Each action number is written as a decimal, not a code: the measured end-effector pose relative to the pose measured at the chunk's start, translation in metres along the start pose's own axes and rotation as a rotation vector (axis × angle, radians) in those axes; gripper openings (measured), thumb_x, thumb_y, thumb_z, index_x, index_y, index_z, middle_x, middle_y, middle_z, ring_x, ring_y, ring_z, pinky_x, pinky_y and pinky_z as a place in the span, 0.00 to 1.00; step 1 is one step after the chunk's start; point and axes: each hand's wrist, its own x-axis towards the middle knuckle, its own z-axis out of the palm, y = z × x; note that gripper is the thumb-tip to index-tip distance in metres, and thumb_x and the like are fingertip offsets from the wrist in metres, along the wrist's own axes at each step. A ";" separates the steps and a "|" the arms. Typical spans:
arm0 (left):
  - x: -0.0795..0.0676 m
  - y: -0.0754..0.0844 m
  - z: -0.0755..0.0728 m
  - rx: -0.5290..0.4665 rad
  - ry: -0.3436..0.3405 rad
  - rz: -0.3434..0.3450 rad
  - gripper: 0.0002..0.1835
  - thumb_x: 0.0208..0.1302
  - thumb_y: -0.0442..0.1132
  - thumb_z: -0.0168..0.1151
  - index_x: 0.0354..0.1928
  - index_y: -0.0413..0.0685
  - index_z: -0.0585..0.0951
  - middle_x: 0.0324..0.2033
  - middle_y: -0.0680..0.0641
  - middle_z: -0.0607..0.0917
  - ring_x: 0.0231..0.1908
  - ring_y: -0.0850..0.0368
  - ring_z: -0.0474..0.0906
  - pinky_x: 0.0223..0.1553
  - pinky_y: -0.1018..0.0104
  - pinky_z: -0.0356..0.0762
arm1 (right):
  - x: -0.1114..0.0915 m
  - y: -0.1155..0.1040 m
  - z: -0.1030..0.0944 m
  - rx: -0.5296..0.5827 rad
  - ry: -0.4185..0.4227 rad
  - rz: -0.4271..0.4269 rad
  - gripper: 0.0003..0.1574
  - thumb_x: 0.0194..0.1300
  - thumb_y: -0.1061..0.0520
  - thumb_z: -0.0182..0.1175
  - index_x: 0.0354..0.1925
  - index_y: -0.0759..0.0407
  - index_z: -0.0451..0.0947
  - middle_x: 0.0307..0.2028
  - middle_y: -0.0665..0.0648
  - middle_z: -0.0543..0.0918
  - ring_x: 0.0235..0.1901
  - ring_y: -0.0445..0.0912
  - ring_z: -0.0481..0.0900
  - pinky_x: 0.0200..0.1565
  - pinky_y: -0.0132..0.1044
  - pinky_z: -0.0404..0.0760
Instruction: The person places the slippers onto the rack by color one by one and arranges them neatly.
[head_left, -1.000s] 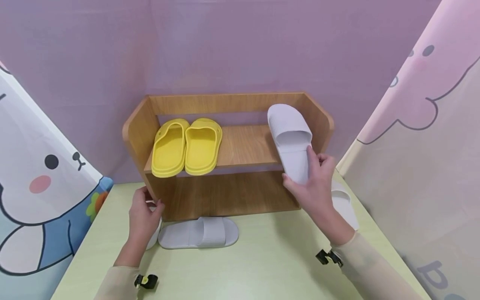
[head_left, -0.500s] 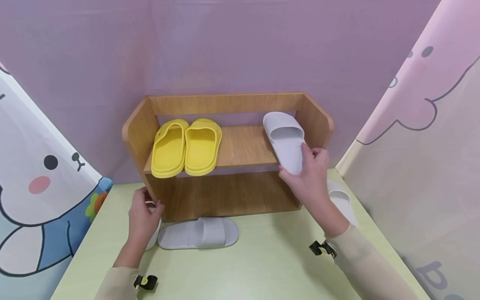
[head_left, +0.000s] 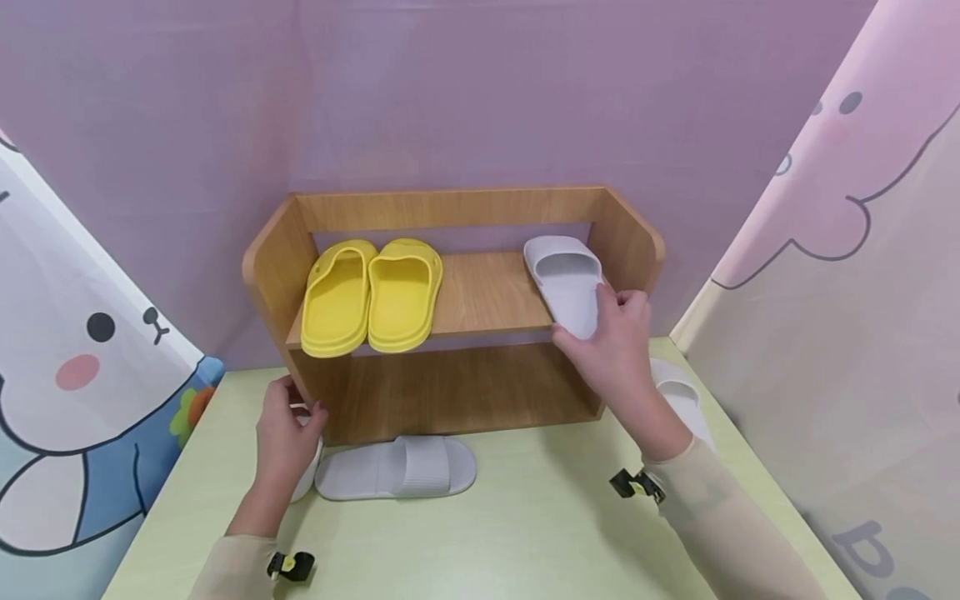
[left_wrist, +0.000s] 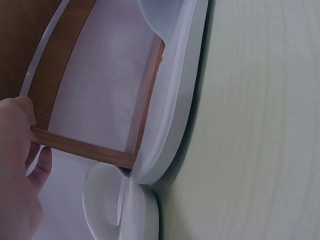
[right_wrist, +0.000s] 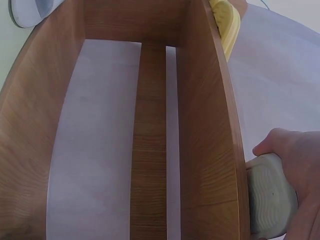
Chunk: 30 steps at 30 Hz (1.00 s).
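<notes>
My right hand (head_left: 618, 358) grips a pale grey slide slipper (head_left: 572, 302) by its heel end, thumb on one side and fingers on the other. The slipper lies over the right part of the upper board of a small wooden shoe rack (head_left: 487, 292), toe toward the back. In the right wrist view its ridged heel (right_wrist: 272, 195) sits right at the board's front edge. My left hand (head_left: 283, 442) holds the front edge of the rack's left side panel, thumb and fingers on either side of it in the left wrist view.
Two yellow clogs (head_left: 371, 300) stand side by side on the upper board's left. A grey slide slipper (head_left: 397, 468) lies before the rack. White slippers lie by my left hand (head_left: 306, 479), partly hidden, and right of the rack (head_left: 678, 396). Printed curtains (head_left: 840, 292) flank the table.
My right hand has brought the slipper down and slightly left onto the upper board, and it now lies flatter. My left hand has stayed on the rack.
</notes>
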 end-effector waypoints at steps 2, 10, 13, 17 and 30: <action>0.000 0.001 -0.001 -0.002 -0.001 -0.001 0.33 0.70 0.28 0.70 0.73 0.37 0.68 0.56 0.37 0.79 0.55 0.41 0.82 0.47 0.81 0.78 | 0.002 0.000 0.000 -0.018 -0.013 0.008 0.53 0.55 0.43 0.76 0.70 0.73 0.75 0.55 0.74 0.66 0.58 0.66 0.63 0.54 0.57 0.70; -0.001 0.001 0.000 -0.009 -0.003 0.002 0.32 0.70 0.27 0.69 0.72 0.37 0.68 0.56 0.37 0.79 0.55 0.41 0.82 0.47 0.88 0.71 | 0.007 -0.003 0.002 -0.058 0.004 -0.007 0.48 0.57 0.43 0.74 0.64 0.74 0.77 0.52 0.73 0.68 0.57 0.67 0.64 0.54 0.58 0.70; -0.001 0.001 0.000 -0.006 -0.003 0.003 0.32 0.70 0.27 0.69 0.72 0.36 0.68 0.56 0.36 0.79 0.54 0.41 0.82 0.47 0.88 0.71 | 0.008 -0.004 0.003 -0.068 0.007 0.001 0.48 0.57 0.42 0.75 0.64 0.74 0.77 0.53 0.73 0.68 0.58 0.67 0.64 0.55 0.59 0.71; 0.000 0.000 0.000 0.000 -0.007 -0.002 0.32 0.70 0.28 0.69 0.73 0.37 0.68 0.57 0.37 0.79 0.55 0.41 0.82 0.47 0.86 0.73 | 0.007 -0.005 0.003 -0.080 0.006 0.013 0.50 0.58 0.41 0.75 0.65 0.74 0.77 0.54 0.74 0.69 0.60 0.67 0.64 0.56 0.60 0.72; 0.000 0.002 -0.001 -0.015 -0.012 -0.011 0.32 0.70 0.27 0.69 0.72 0.36 0.68 0.56 0.37 0.79 0.55 0.41 0.82 0.47 0.85 0.73 | 0.006 -0.009 0.001 -0.160 -0.047 0.028 0.53 0.63 0.37 0.72 0.67 0.79 0.75 0.56 0.78 0.70 0.60 0.70 0.66 0.57 0.62 0.76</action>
